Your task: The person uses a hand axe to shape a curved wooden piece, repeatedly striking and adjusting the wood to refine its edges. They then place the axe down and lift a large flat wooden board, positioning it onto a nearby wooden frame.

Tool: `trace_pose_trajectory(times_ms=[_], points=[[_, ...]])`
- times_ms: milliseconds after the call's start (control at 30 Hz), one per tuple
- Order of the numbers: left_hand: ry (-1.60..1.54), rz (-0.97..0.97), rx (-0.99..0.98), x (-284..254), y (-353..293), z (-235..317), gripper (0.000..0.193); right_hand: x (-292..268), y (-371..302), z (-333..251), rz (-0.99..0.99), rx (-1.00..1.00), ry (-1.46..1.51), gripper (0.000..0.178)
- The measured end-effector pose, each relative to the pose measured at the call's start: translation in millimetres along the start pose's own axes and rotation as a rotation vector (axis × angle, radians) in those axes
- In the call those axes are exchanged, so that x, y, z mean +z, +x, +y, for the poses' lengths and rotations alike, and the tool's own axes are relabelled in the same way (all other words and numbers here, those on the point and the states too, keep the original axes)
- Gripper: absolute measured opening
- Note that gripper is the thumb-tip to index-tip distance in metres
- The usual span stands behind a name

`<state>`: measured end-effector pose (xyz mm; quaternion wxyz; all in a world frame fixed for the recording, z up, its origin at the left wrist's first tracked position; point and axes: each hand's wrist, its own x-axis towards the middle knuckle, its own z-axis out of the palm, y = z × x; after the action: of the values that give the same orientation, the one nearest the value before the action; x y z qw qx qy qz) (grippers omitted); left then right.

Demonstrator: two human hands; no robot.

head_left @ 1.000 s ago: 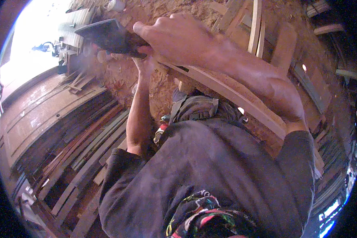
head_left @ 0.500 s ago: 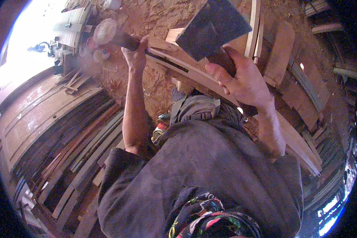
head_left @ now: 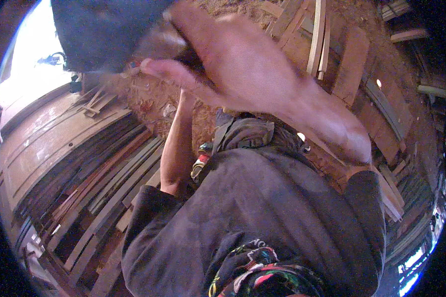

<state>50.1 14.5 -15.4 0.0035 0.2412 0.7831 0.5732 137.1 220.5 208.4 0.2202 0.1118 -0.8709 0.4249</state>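
My right hand [head_left: 223, 54] is closed round the handle of a mallet [head_left: 99, 39], raised high toward the upper left, near the camera. The mallet's large dark square head is smeared by motion and runs off the top edge. Beneath it, my left forearm [head_left: 178, 143] reaches up and forward. My left hand [head_left: 186, 96] is mostly hidden behind my right hand, so its fingers and anything in them do not show. The long wooden beam in front of me is also largely covered, with its right end [head_left: 391, 203] showing by my right elbow.
Stacked timber lengths [head_left: 104, 193] lie to the left, beside a panelled wooden door [head_left: 39, 143]. Boards [head_left: 352, 64] and pale strips [head_left: 318, 39] lie at the upper right on ground covered with sawdust [head_left: 151, 106].
My right hand has swung the mallet up and left, toward the camera. It now covers my left hand, the round-ended chisel that hand held, and most of the slotted beam.
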Motion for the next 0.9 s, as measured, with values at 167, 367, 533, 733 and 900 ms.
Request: trace_pose_trajectory(times_ms=[167, 367, 533, 733, 900], points=[[-0.025, -0.02, -0.014, 7, 14, -16, 0.016, 16, -8, 35, -0.332, 0.043, -0.334, 0.041], [-0.046, -0.089, -0.07, -20, 6, 8, 0.018, -10, 6, -8, -0.113, 0.039, -0.076, 0.039], [-0.084, -0.161, -0.133, -16, 18, 1, 0.019, 33, -14, 35, -0.207, 0.182, -0.213, 0.048], [-0.18, -0.082, -0.324, -31, 29, -24, 0.022, 10, -84, 57, -0.211, 0.461, 0.082, 0.053], [-0.72, 0.353, -0.193, -67, 40, 19, 0.015, -16, -208, 98, -0.09, 0.529, -0.014, 0.053]])
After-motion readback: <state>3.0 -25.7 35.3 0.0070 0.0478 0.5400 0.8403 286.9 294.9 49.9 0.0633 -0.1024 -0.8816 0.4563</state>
